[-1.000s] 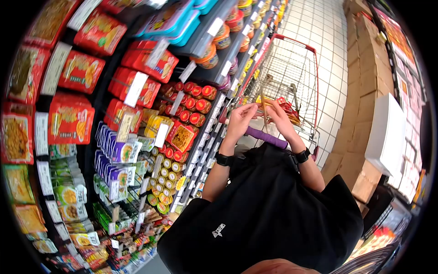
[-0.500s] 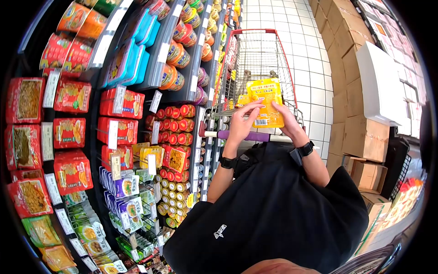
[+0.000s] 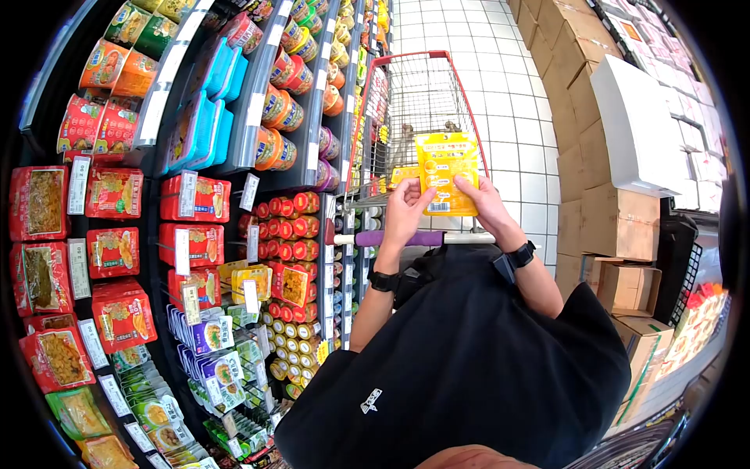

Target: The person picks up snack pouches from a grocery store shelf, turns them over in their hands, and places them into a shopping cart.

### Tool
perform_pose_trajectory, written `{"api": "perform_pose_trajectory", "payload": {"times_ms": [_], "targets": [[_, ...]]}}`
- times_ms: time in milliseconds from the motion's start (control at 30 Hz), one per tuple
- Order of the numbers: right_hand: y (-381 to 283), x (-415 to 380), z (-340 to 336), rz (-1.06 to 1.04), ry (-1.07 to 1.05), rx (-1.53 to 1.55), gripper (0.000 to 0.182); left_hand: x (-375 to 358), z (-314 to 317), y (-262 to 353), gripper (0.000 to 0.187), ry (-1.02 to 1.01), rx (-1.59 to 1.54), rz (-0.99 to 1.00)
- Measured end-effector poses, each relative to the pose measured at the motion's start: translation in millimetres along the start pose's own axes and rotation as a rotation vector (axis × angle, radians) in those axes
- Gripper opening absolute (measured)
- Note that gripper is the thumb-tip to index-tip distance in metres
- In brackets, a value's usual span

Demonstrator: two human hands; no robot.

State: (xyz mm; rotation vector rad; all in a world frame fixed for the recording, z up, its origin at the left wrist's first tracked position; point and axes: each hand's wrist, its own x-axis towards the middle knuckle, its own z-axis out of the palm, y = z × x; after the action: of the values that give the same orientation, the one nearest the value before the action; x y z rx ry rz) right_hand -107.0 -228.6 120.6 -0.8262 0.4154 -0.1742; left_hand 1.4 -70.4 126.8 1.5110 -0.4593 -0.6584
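Observation:
A yellow food packet [image 3: 447, 166] with white printing and a barcode near its bottom is held upright above a shopping cart [image 3: 466, 102]. My left hand [image 3: 404, 209] grips its lower left edge, the thumb on the front and the fingers curled. On the right edge, my right hand [image 3: 486, 205] is closed on it with the thumb across the front; its other fingers are mostly hidden behind. Below both hands runs the cart's purple handle [image 3: 398, 239]. Another yellow packet [image 3: 404, 176] lies in the cart, partly hidden by the held one.
Shelves on the left hold red food packs [image 3: 117, 194], orange noodle cups [image 3: 275, 148], blue-lidded boxes [image 3: 211, 129] and red-lidded jars [image 3: 289, 229]. Stacked cardboard boxes [image 3: 617, 223] and a white box [image 3: 637, 125] line the right. A tiled floor [image 3: 508, 86] runs ahead between them.
My left hand has moved from the packet's front to its lower left edge and closed on it. My right thumb has shifted inward over the front. The view has swung slightly.

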Motion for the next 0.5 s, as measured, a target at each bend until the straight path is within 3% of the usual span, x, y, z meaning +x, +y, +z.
{"api": "perform_pose_trajectory", "payload": {"times_ms": [167, 367, 433, 500], "targets": [[0, -5, 1, 0.005, 0.049, -0.092, 0.032, -4, 1, -2, 0.012, -0.040, 0.021, -0.009], [9, 1, -15, 0.135, 0.143, -0.299, 0.033, -1, -1, -36, 0.016, -0.045, -0.079, -0.111], [22, 7, -31, 0.162, 0.125, -0.287, 0.034, 1, -3, -49, 0.021, -0.084, -0.105, -0.273], [25, 5, -34, 0.269, 0.192, -0.253, 0.035, 0, -6, -56, 0.028, -0.079, -0.034, -0.314]]}}
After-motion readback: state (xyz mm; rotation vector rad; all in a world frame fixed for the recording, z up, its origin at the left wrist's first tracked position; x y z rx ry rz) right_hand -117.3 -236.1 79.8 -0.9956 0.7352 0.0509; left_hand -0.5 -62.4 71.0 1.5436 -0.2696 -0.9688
